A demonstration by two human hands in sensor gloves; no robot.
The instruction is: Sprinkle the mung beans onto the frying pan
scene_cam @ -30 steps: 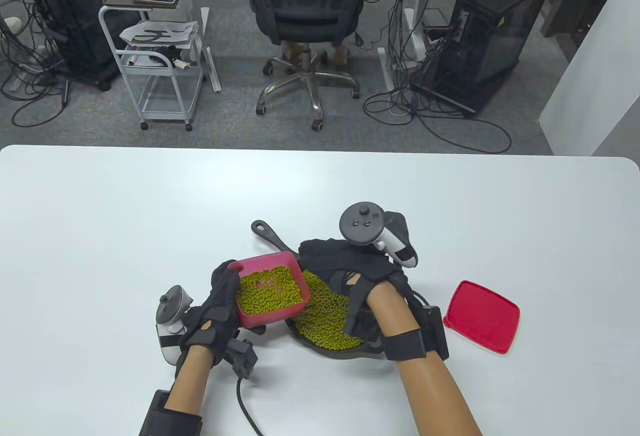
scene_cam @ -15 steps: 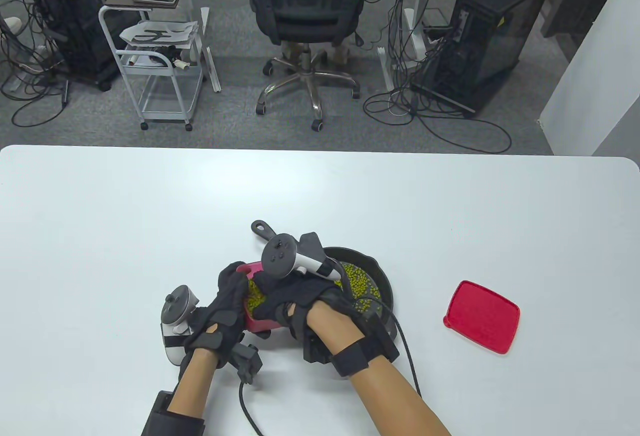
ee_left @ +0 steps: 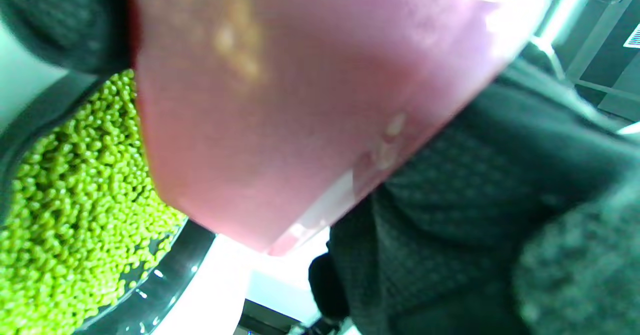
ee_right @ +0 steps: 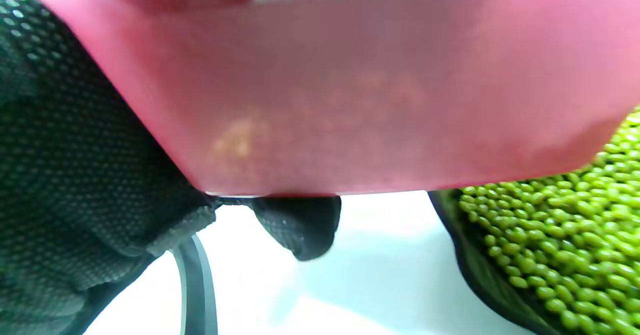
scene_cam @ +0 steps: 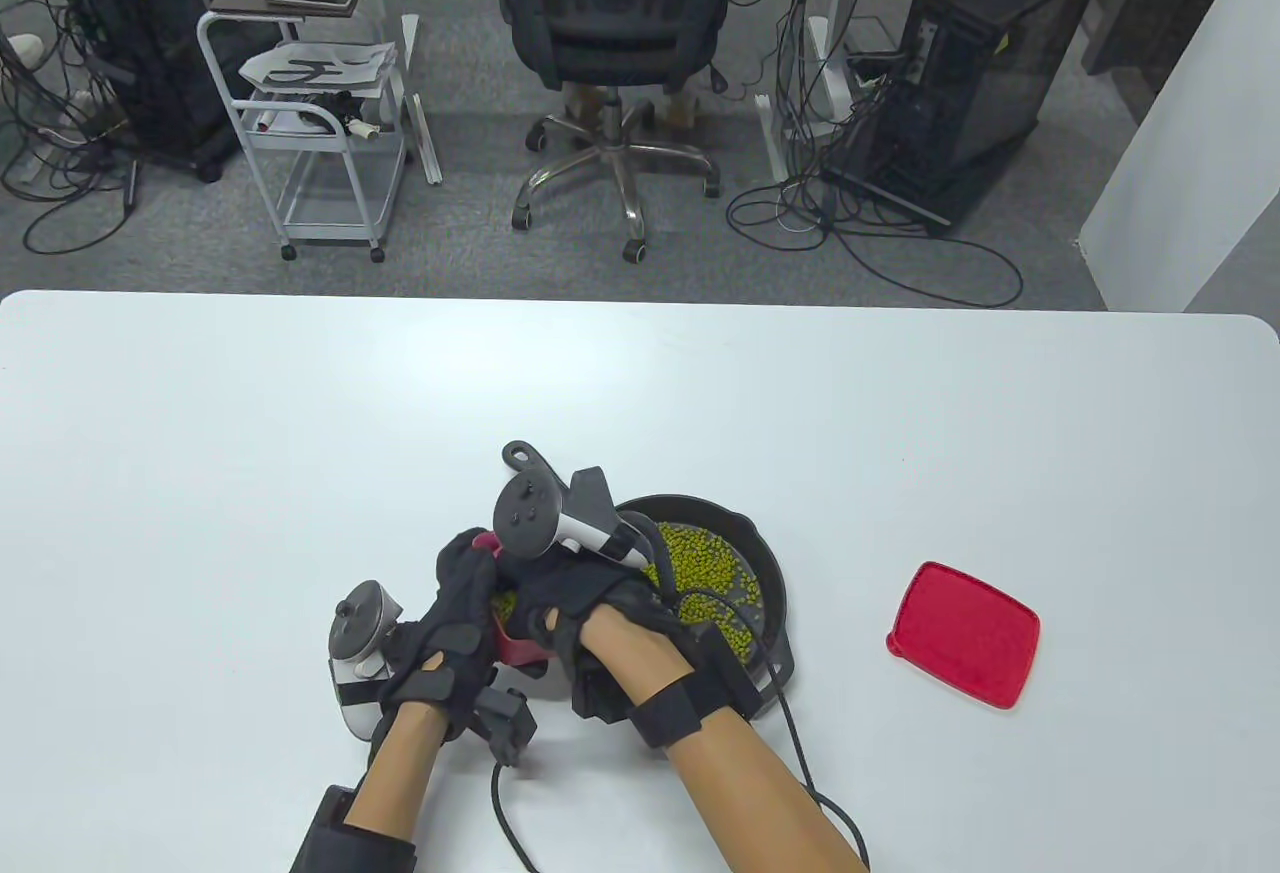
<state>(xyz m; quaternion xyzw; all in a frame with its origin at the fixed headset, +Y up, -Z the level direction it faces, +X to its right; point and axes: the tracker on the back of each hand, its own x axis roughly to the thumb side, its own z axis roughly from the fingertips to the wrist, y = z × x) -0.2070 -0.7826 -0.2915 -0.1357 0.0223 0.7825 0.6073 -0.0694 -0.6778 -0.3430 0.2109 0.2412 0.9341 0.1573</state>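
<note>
A black frying pan [scene_cam: 772, 581] lies on the white table with green mung beans [scene_cam: 705, 573] spread over its floor. They also show in the left wrist view [ee_left: 65, 225] and the right wrist view [ee_right: 555, 245]. My left hand [scene_cam: 455, 613] holds a pink box [scene_cam: 515, 648] of beans at the pan's left rim. The box fills the wrist views [ee_left: 300, 90] [ee_right: 350, 90]. My right hand [scene_cam: 570, 598] reaches into the box from above and covers most of it. What its fingers grip is hidden.
The box's red lid [scene_cam: 962, 633] lies flat on the table right of the pan. The pan's handle [scene_cam: 525, 460] points up-left. A cable [scene_cam: 510, 813] runs off the bottom edge.
My right hand has moved left from over the pan into the pink box, uncovering the beans in the pan. My left hand has kept hold of the box and shifted slightly.
</note>
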